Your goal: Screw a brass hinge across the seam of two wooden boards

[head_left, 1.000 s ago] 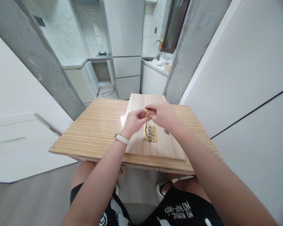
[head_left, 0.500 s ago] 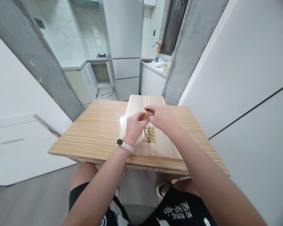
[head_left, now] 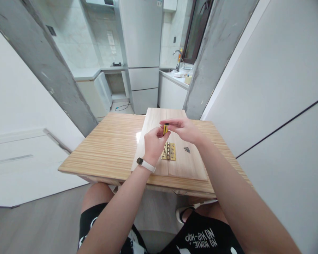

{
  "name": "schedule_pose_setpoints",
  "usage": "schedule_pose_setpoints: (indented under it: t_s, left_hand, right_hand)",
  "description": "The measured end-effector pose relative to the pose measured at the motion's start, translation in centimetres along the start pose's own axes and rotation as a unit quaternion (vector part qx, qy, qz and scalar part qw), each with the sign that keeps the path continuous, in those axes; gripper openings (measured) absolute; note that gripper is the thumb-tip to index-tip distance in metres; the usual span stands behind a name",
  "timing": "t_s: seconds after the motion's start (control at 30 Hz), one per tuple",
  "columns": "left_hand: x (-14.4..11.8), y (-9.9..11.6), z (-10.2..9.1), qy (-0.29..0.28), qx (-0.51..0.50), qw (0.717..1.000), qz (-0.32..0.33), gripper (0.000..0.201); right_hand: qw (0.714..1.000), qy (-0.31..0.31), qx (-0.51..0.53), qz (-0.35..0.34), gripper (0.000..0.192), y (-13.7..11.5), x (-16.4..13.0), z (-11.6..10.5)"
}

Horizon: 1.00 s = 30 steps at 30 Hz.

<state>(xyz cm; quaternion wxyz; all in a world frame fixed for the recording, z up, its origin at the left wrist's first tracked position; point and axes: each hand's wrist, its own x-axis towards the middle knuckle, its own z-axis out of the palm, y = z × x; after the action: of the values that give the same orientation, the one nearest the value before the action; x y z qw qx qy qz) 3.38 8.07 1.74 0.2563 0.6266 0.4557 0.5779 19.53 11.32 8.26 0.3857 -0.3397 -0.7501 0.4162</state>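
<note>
Both hands pinch the small yellow screwdriver (head_left: 165, 129): the right hand (head_left: 184, 129) on top, the left hand (head_left: 154, 143) lower. The left hand has dropped a little toward the brass hinge (head_left: 169, 151) on the wooden boards (head_left: 185, 165), screws (head_left: 187, 149) nearby.

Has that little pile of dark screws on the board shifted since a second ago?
No. The screws lie at the same spot just right of the brass hinge on the board; half a second ago the right hand hid them.
</note>
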Motion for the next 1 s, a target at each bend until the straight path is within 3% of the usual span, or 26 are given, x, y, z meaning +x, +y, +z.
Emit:
schedule_pose_setpoints:
  t_s: [0.3, 0.73, 1.0]
  left_hand:
    - [0.1, 0.2, -0.1, -0.016, 0.002, 1.000, 0.008, 0.017]
    - [0.5, -0.2, -0.6, -0.046, -0.039, 0.998, 0.010, 0.016]
    - [1.6, -1.8, -1.2, -0.119, -0.087, 0.989, -0.001, 0.023]
  right_hand:
    - [0.999, 0.048, 0.005, 0.010, 0.027, 1.1, 0.0, 0.0]
    - [0.993, 0.113, -0.044, 0.002, 0.027, 0.7, -0.6, 1.3]
    - [0.983, 0.177, -0.049, 0.022, 0.026, 0.6, -0.9, 2.5]
